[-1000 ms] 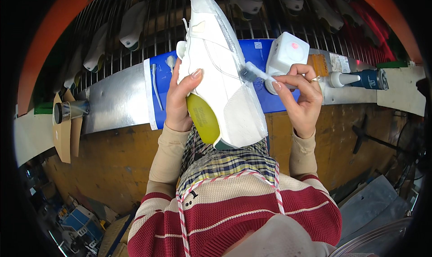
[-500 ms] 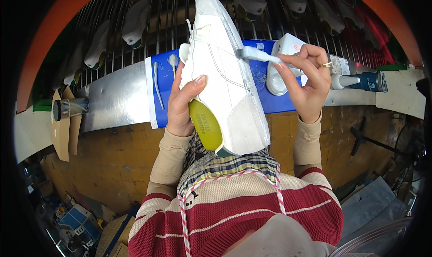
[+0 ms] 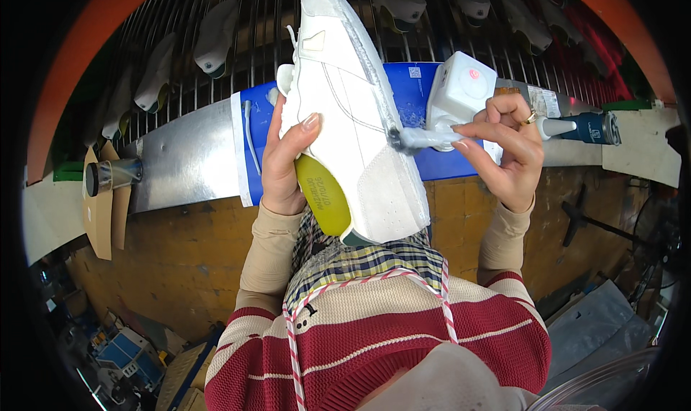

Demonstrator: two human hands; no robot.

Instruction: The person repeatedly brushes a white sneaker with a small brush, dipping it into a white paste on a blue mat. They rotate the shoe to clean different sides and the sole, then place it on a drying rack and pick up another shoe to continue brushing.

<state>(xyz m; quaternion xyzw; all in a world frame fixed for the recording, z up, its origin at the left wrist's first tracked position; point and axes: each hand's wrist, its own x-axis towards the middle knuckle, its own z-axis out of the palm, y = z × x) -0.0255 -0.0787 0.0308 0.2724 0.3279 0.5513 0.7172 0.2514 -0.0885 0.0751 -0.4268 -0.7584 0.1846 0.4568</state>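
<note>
A white shoe upper [image 3: 345, 116], with a yellow-green last inside it, is held up in front of me, toe pointing away. My left hand [image 3: 286, 159] grips it around the collar, thumb on its near side. Between thumb and fingertips, my right hand [image 3: 507, 148] pinches a small brush [image 3: 425, 137] with a whitish coating. Its dark bristles touch the lower edge of the upper, near the heel-side panel. A wet-looking, greyish band runs along that edge toward the toe. Just beyond my right hand stands a white plastic container [image 3: 464, 87].
A blue mat [image 3: 252, 109] covers part of the metal bench [image 3: 187, 152], with a thin white stick on it. Right of it lies a dark bottle [image 3: 594, 128] with a white nozzle. Beyond, a roller rack [image 3: 277, 37] carries several white shoes. A clear jar [image 3: 115, 175] stands left.
The brush in my right hand has slid along the edge toward the heel, nearer to me and slightly right. My left hand has shifted the shoe slightly left and away.
</note>
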